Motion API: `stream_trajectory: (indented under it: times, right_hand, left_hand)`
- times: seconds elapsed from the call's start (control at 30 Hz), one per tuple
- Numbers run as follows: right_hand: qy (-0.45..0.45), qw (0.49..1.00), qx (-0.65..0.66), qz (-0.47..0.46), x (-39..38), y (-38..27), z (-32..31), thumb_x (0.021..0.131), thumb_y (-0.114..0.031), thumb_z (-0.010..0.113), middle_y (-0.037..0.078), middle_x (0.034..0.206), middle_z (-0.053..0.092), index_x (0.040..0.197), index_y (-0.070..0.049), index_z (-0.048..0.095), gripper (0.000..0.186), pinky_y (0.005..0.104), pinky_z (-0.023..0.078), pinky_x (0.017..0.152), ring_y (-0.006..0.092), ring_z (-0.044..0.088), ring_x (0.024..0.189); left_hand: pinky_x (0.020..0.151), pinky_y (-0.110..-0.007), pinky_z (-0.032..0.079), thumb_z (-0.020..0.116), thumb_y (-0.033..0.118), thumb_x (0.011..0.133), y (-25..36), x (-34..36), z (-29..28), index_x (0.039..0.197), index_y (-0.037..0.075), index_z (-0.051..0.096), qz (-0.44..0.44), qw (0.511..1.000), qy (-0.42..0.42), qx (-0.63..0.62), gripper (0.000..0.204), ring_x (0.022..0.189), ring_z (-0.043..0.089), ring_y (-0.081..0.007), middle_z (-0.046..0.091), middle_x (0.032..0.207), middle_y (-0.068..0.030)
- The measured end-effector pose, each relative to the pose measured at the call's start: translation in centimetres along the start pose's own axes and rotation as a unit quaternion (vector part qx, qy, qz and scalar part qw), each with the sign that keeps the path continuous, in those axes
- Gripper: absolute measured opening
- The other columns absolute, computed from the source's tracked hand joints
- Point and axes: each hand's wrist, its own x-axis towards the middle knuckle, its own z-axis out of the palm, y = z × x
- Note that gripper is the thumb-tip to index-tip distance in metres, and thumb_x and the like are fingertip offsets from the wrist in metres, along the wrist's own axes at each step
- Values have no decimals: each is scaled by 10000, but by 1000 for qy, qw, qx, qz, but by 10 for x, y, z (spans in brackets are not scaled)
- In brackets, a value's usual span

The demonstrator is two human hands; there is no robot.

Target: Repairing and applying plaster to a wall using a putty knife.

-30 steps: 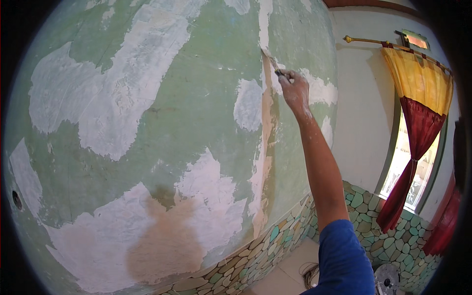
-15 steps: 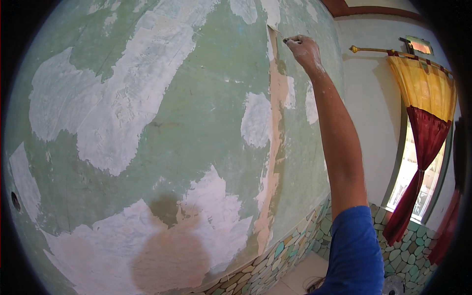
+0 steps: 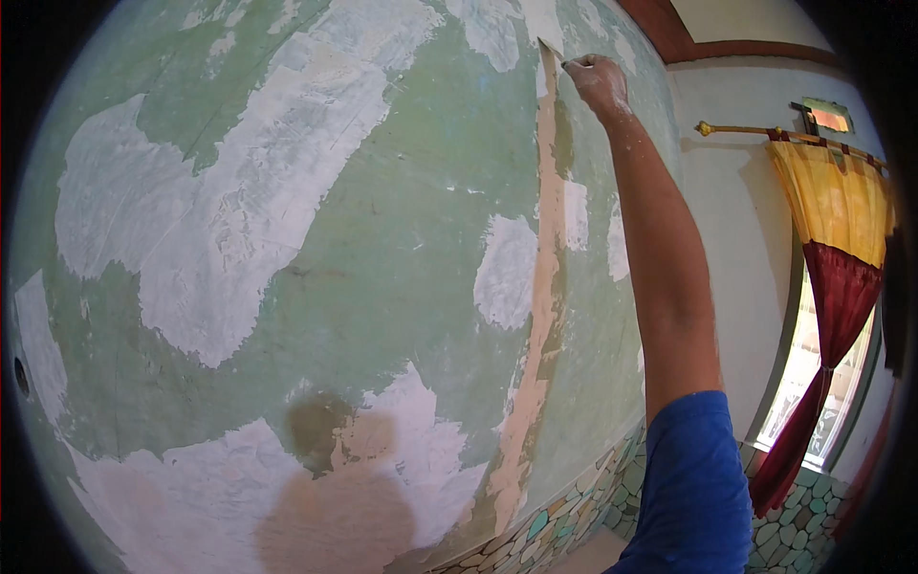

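Note:
My right hand (image 3: 600, 84), dusted with white, is raised high with its arm stretched out. Its fingers are closed round a putty knife (image 3: 553, 52), whose handle is mostly hidden in the grip. The thin blade lies at the top of a long, peach-coloured strip of filler (image 3: 547, 201) running down the green wall (image 3: 411, 230). White patches of filler (image 3: 505, 273) flank the strip on both sides. My left hand is out of sight.
Larger white patches (image 3: 206, 273) cover the wall's left part, and my shadow (image 3: 335, 512) falls low on it. Pebble-pattern stone (image 3: 540, 524) lines the wall's foot. To the right, a yellow and dark red curtain (image 3: 841, 287) hangs from a rod (image 3: 741, 130) over a window.
The view has tilted upward, so the wall and curtain sit lower in it. My right hand has gone farther up along the strip, and the knife's blade is turned to a steeper slant.

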Motion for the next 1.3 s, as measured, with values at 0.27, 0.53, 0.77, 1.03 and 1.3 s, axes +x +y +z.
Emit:
stream_trajectory:
  times: [0.27,0.53,0.77,1.03,1.3]
  right_hand:
    - [-11,1000,-11,-23,35,9,3,780,-383,655,70,624,584,936,-57,697,364,351,452,509,188,559,515]
    - [107,992,44,-39,-21,3,7,799,-298,622,172,1040,638,1075,-98,661,342,421,466,882,341,601,987]
    - [154,979,94,-98,-122,-7,-12,825,-191,635,167,1032,606,1106,-47,610,317,412,456,863,331,583,980]
    - [-74,970,210,-95,-450,-32,-90,785,48,667,170,1072,565,1214,8,531,452,332,493,800,245,585,927]
    - [-255,933,196,159,-664,-57,-203,760,39,659,182,1083,543,1258,28,505,521,363,470,821,290,557,942]
  left_hand:
    - [967,-471,423,445,249,938,30,-20,23,1321,102,499,-50,998,15,-46,413,1168,522,-347,557,1276,-155]
    - [976,-472,420,437,242,941,24,-47,24,1327,105,497,-99,993,32,-63,414,1179,517,-347,552,1287,-155]
    - [985,-473,417,430,237,944,-15,-101,41,1333,108,496,-117,991,10,-67,415,1188,513,-347,548,1297,-155]
    - [891,-439,407,519,210,910,-4,-72,2,1205,73,549,48,980,102,-164,326,1062,538,-314,566,1134,-180]
    - [787,-329,482,643,115,876,221,55,-330,1002,19,646,246,837,31,-487,158,859,623,-193,665,945,-123]
